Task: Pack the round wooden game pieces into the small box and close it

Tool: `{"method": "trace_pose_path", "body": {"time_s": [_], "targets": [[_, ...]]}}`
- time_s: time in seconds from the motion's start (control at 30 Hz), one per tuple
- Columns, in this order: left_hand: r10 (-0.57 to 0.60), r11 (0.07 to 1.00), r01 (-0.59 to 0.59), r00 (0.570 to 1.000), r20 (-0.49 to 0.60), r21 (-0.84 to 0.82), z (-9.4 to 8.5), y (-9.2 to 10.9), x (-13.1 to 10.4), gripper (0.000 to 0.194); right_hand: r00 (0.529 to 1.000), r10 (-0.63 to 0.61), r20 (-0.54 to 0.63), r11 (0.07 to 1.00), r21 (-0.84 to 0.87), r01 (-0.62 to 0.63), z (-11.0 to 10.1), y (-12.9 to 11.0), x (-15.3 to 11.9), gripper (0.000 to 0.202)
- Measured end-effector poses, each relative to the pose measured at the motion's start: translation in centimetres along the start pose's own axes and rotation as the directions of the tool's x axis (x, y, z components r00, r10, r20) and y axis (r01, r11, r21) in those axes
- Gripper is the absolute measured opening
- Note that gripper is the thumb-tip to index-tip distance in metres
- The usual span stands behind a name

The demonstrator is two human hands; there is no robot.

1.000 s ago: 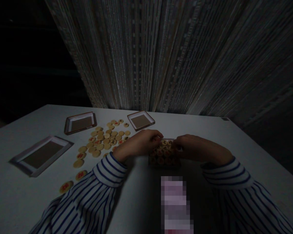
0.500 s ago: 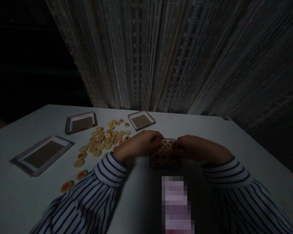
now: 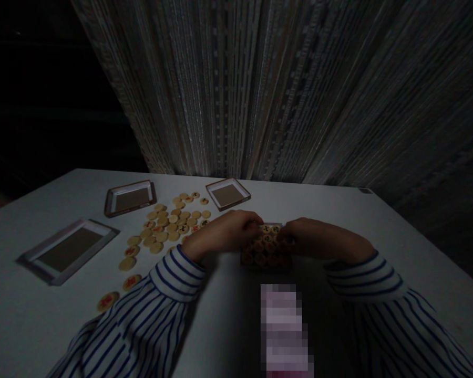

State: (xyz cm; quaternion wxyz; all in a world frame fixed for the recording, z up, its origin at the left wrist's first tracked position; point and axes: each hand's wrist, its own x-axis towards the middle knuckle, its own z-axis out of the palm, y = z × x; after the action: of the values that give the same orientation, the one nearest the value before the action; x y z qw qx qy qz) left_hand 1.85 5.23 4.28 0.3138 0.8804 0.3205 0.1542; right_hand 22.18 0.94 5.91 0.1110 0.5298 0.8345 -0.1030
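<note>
A small box (image 3: 266,267) stands in front of me with rows of round wooden xiangqi pieces (image 3: 268,239) in it, several with dark characters facing up. My left hand (image 3: 233,231) is curled at the box's left side, its fingertips by the upper left corner. On the opposite side my right hand (image 3: 317,237) bends inward, fingers closed at the upper right edge. Shadow and the hands themselves hide the fingertips, so I cannot see whether a loose piece is pinched there. Both hands seem to grip the box's sides.
Loose xiangqi pieces (image 3: 172,228) lie scattered to the left, with two red-marked ones (image 3: 108,301) near my left sleeve. Shallow open lids or trays rest at far left (image 3: 69,252), back left (image 3: 131,198) and back centre (image 3: 228,194). A curtain (image 3: 236,94) hangs behind the white table (image 3: 319,202).
</note>
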Motion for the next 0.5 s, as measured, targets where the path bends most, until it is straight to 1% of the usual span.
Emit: {"method": "trace_pose_path", "body": {"time_s": [0.13, 0.27, 0.4, 0.5], "targets": [[0.007, 1.0, -0.007, 1.0, 0.014, -0.003, 0.21, -0.36, 0.06, 0.028, 1.0, -0.002, -0.006, 1.0, 0.018, 0.002, 0.01, 0.07, -0.11, 0.018], [0.004, 1.0, -0.004, 1.0, 0.006, 0.008, 0.42, -0.8, 0.2, 0.028, 1.0, 0.017, 0.023, 1.0, 0.021, -0.017, 0.15, 0.22, -0.02, 0.019], [0.0, 1.0, -0.001, 1.0, 0.024, 0.021, 0.23, -0.62, 0.15, 0.029, 0.999, 0.013, 0.05, 1.0, 0.021, -0.014, 0.28, 0.34, 0.22, 0.019], [-0.004, 1.0, 0.003, 0.999, 0.033, 0.031, 0.04, -0.37, 0.06, 0.029, 0.999, 0.015, 0.046, 1.0, 0.017, -0.016, 0.36, 0.36, 0.27, 0.019]]}}
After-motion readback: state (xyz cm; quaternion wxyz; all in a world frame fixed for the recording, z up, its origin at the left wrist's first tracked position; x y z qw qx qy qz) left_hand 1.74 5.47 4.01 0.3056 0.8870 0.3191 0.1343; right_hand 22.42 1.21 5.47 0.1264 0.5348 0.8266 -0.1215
